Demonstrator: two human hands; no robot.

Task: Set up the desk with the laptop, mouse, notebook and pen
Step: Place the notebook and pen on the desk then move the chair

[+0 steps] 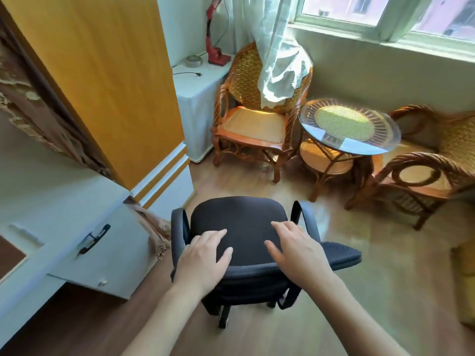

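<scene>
A black office chair (239, 227) stands on the wooden floor in front of me, its backrest top toward me. My left hand (203, 258) hovers over or rests on the left of the backrest top, fingers spread. My right hand (298, 250) is at the right of it, fingers also apart. Neither hand holds anything. The white desk (51, 206) runs along the left, with a drawer and a black handle (93, 238). No laptop, mouse, notebook or pen is in view.
An orange wardrobe panel (102, 73) rises at the left. Behind the chair stand a wicker armchair (257, 116), a round glass-topped table (347, 129) and a second wicker chair (431, 163). A white cabinet (198, 93) carries a red lamp (214, 34).
</scene>
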